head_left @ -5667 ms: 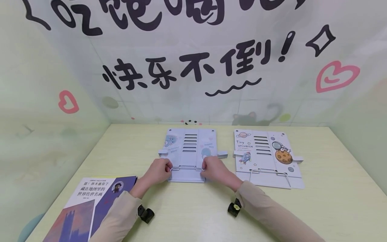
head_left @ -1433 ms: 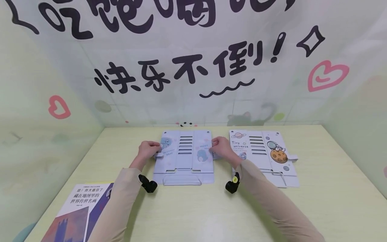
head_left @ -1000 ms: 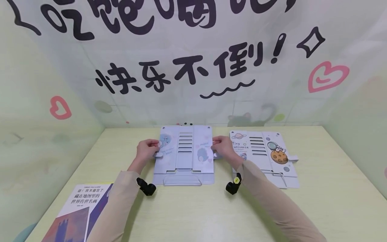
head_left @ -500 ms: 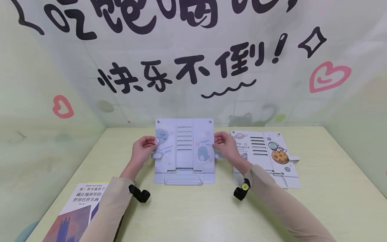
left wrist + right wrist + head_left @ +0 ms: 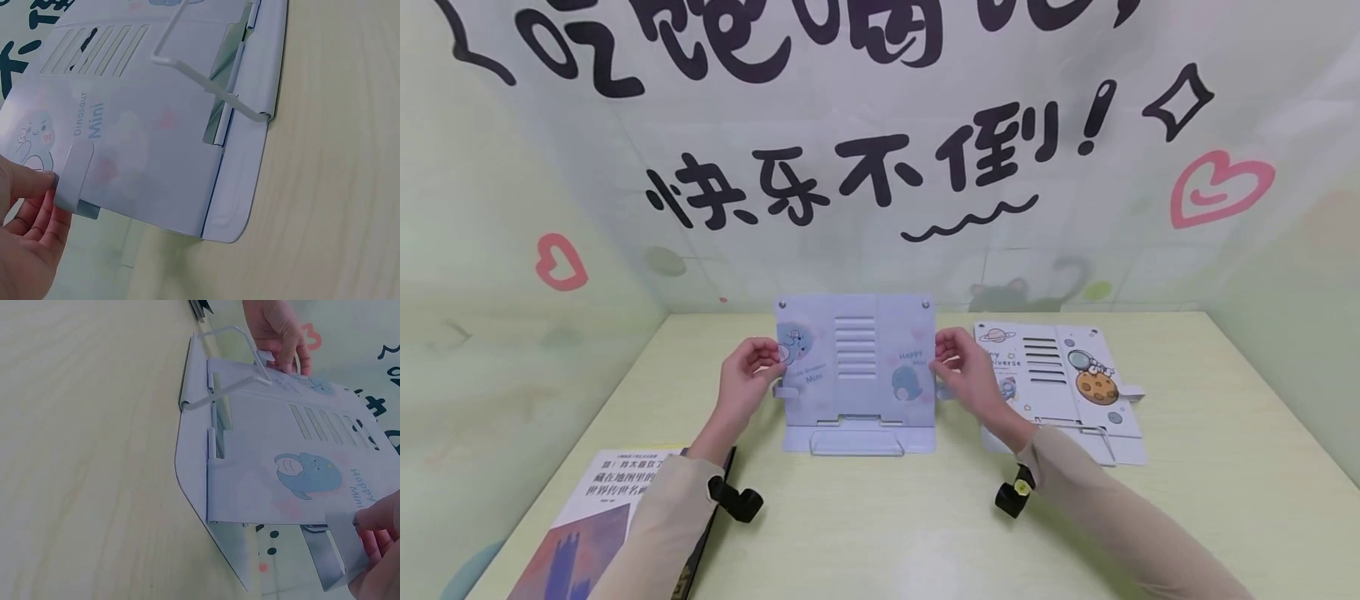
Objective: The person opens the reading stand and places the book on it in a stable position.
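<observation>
A pale lavender book stand (image 5: 853, 400) with dinosaur prints is at the back middle of the table, its slotted panel tilted up from the base plate (image 5: 234, 206). My left hand (image 5: 748, 367) pinches the panel's left edge between thumb and fingers, just above a folded side clip (image 5: 78, 172). On the opposite edge my right hand (image 5: 962, 362) pinches the panel the same way, beside the right clip (image 5: 347, 547). A bent wire page holder (image 5: 194, 76) projects from the front of the base. The fingers behind the panel are partly hidden.
To the right lies a second, white book stand (image 5: 1097, 425) with space prints, folded flat. Books (image 5: 587, 521) lie at the front left, partly under my left sleeve (image 5: 651, 525). A printed backdrop (image 5: 850, 250) rises behind the table's far edge.
My hands moved from the wire page holder to the panel's side edges. The wire swung down toward the front, and the panel tilted up from lying flat.
</observation>
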`<action>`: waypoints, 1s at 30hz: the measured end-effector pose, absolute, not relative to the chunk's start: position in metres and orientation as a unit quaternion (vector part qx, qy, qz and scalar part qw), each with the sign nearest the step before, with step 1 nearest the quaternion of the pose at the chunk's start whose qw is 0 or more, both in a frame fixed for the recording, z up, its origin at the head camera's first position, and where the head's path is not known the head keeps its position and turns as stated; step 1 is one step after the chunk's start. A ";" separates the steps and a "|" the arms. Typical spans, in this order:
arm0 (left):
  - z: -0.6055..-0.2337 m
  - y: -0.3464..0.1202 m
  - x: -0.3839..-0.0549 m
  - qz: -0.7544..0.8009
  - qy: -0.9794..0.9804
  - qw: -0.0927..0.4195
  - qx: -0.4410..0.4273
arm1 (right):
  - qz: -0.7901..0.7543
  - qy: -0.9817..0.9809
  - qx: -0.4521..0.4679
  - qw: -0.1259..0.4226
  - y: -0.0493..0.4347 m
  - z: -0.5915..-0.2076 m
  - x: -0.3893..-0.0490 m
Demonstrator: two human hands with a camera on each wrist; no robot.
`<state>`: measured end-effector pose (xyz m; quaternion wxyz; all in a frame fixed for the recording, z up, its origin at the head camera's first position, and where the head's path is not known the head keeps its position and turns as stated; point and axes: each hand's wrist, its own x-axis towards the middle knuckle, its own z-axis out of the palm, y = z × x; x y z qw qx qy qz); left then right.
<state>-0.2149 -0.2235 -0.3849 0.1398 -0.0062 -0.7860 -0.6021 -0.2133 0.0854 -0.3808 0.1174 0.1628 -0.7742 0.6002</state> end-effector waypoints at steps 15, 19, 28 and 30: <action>-0.389 -0.218 -0.220 -0.617 -0.762 0.189 -0.051 | 0.545 -0.745 0.286 0.254 0.087 -0.406 -0.177; -0.389 -0.215 -0.227 -0.629 -0.751 0.190 -0.063 | 0.551 -0.721 0.329 0.262 0.083 -0.409 -0.164; -0.386 -0.208 -0.244 -0.649 -0.740 0.167 -0.062 | 0.577 -0.667 0.411 0.232 0.068 -0.407 -0.139; -0.385 -0.206 -0.247 -0.651 -0.738 0.163 -0.068 | 0.583 -0.658 0.419 0.228 0.064 -0.407 -0.136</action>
